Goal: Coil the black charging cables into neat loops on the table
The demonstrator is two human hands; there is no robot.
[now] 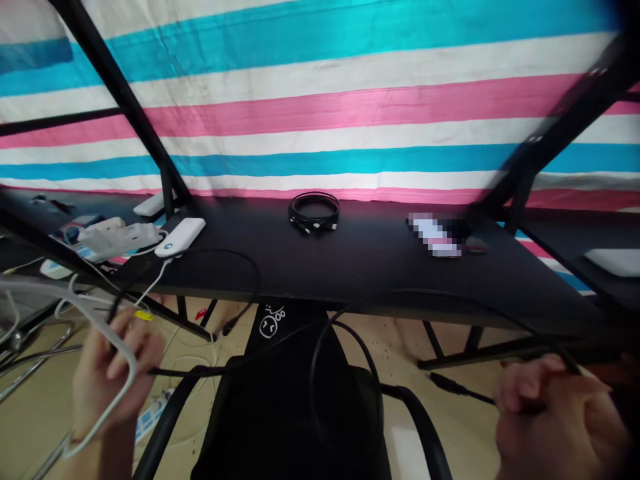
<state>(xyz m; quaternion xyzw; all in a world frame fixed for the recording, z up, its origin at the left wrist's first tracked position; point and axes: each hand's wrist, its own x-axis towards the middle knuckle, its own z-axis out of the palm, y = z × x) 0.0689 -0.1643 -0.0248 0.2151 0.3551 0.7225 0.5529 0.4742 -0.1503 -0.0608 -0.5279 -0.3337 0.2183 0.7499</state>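
I'm holding one long black cable (415, 291) up btwn both hands, in front of the counter (280, 270). L hand (117, 373) is gripping it approx. by a yellow tag (143, 315); that grip is closing narrow round the cable. R hand (555, 413) is curling round it too, fingers blurring, so I can't tell exactly how tight. A slack loop is hanging btwn them; one plug (227, 328) is dangling nr the L hand, another plug (443, 382) just beside the R hand. A white cord (131, 370) is crossing in front of the L hand, so moving this slack is calling for care re snags. On the counter, a coiled black cable (301, 221) is lying btwn a white device (181, 237) and a pixelated item (434, 237).
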